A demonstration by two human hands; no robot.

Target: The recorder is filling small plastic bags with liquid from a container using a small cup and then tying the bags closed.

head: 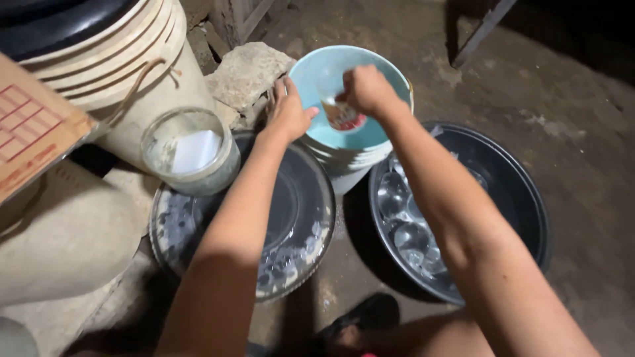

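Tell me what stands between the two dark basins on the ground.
In the head view, a light blue bucket stands between the left basin and the right basin, with bare floor nearer.

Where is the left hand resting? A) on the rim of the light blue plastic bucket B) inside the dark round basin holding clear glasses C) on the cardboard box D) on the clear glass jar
A: the left hand lies flat on the near-left rim of the light blue plastic bucket, while the right hand is closed above the bucket's opening.
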